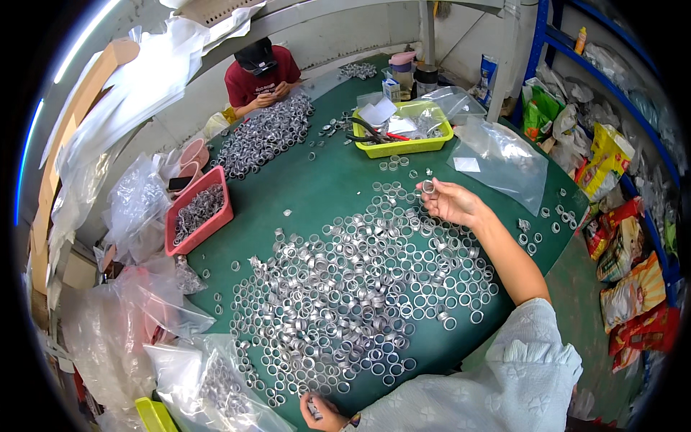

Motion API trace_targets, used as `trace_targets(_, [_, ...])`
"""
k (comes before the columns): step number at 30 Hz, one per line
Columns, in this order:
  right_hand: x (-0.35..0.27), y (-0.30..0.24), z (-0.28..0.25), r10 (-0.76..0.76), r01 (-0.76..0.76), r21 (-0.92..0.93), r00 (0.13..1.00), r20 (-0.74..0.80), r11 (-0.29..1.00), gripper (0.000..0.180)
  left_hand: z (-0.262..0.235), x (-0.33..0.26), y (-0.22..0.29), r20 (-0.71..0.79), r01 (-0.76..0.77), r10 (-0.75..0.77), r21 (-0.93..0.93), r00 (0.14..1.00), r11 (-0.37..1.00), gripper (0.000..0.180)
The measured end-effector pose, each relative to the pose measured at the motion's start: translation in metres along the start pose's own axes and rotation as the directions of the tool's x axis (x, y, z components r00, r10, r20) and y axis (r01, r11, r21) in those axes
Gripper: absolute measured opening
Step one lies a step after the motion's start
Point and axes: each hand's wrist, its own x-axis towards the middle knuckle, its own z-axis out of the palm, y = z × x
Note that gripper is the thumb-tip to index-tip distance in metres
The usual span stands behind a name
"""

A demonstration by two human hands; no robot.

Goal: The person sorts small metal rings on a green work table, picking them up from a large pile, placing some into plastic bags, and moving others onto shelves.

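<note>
A wide heap of silver metal rings [338,288] covers the near middle of the green table. My right hand [457,204] is raised at the heap's far right edge, pinching one metal ring [428,186] between thumb and fingers. At the bottom edge, beside the near end of the heap, my left hand [325,416] is closed around a few metal rings [314,410]; the picture's lower rim hides part of this hand. A few single rings [394,165] lie beyond my right hand, near the yellow basket.
A yellow basket [404,149] holds pliers and papers, with a clear plastic bag [502,162] to its right. At left stands a red bin [206,232] of metal pieces. Across the table, a person [263,75] handles pieces at another pile [268,135]. Plastic bags [216,381] lie near left.
</note>
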Motion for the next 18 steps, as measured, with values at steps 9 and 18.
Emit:
trace_targets(9, [-0.044,0.006,0.053,-0.288,0.252,-0.547,0.957,0.019,0.799,0.029,0.007,0.001,0.012,-0.007,-0.03,0.03,0.006,1.0,1.0,0.022])
trace_targets(18, [-0.024,0.01,0.026,-0.601,0.227,-0.974,0.78,0.175,0.01,0.03,-0.008,0.008,-0.009,0.083,-0.105,0.106,-0.02,0.991,0.994,0.021])
